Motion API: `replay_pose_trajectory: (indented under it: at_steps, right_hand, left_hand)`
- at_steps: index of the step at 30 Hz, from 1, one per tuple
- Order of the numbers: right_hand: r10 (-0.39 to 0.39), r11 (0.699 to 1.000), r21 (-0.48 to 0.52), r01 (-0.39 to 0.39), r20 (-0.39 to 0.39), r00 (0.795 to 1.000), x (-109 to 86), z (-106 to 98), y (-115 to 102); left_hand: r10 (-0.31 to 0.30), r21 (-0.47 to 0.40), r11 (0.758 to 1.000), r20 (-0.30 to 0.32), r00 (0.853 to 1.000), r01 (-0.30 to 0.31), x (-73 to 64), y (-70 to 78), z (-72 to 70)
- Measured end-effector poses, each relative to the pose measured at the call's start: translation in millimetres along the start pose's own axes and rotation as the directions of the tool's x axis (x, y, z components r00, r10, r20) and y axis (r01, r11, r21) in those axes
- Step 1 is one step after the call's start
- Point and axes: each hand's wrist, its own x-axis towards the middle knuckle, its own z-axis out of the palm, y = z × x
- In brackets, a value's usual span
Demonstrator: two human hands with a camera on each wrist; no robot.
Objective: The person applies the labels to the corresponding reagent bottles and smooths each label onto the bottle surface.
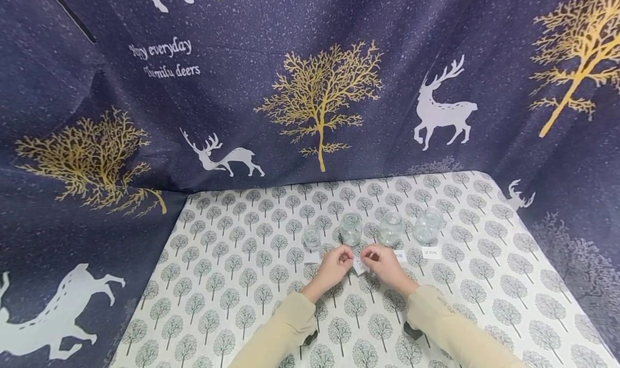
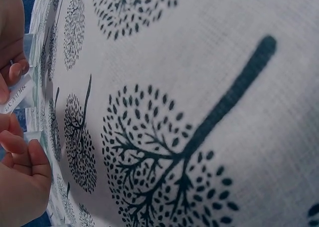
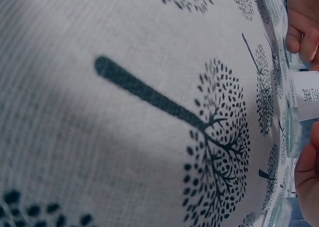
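In the head view, both hands meet in front of a row of glass jars. My left hand (image 1: 335,267) and my right hand (image 1: 384,263) pinch a small white paper label (image 1: 359,266) between them. Dark printed characters show on the label (image 2: 19,94) in the left wrist view. Curled fingers of the left hand (image 2: 25,179) are at one end, and the right hand (image 2: 11,47) is at the other. The right wrist view shows the label (image 3: 306,94) raised between both hands. Straight ahead of the hands stands a clear glass jar (image 1: 351,228).
A smaller glass jar (image 1: 311,239) stands on the left, with a white label (image 1: 312,257) in front. To the right are a jar (image 1: 390,229) and another jar (image 1: 428,226), with labels (image 1: 430,252) before them. A tree-patterned cloth (image 1: 232,303) covers the table; a dark curtain (image 1: 232,99) hangs behind.
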Motion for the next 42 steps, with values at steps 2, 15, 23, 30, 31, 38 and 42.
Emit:
replay_pose_trajectory:
  at_steps: [2, 15, 23, 30, 31, 38, 42]
  right_hand:
    - [-0.016, 1.000, 0.001, 0.016, 0.004, 1.000, -0.3, -0.4, 0.5]
    - [-0.002, 0.999, 0.041, -0.001, 0.081, 0.997, -0.9, -1.2, -0.7]
    - [-0.016, 0.997, 0.077, 0.010, 0.074, 0.997, -1.0, -1.7, -0.3]
    - [-0.008, 0.997, 0.081, 0.004, 0.052, 0.999, -2.9, -4.7, -8.1]
    - [0.002, 0.995, 0.095, -0.007, 0.053, 0.999, -2.9, -5.3, -9.1]
    - [0.066, 0.988, 0.139, -0.071, 0.040, 0.997, -1.2, -6.8, -3.3]
    - [0.037, 0.991, 0.125, -0.037, 0.003, 0.999, 0.0, -9.7, -1.7]
  left_hand:
    - [0.002, 0.009, 1.000, 0.001, 1.000, -0.002, 0.5, 0.2, -0.3]
    - [0.046, 0.103, 0.994, 0.018, 0.999, -0.048, 1.7, -6.8, -2.3]
    - [0.106, 0.183, 0.977, 0.008, 0.994, -0.106, 1.6, -6.4, -3.9]
    - [0.111, 0.217, 0.970, 0.011, 0.994, -0.111, 1.4, -4.2, -3.1]
    - [0.100, 0.221, 0.970, 0.011, 0.995, -0.100, 1.1, -3.3, -3.2]
    - [0.104, 0.217, 0.971, 0.015, 0.994, -0.105, -1.5, -2.1, -3.0]
    - [0.116, 0.224, 0.968, 0.008, 0.993, -0.115, -1.0, -3.6, -0.9]
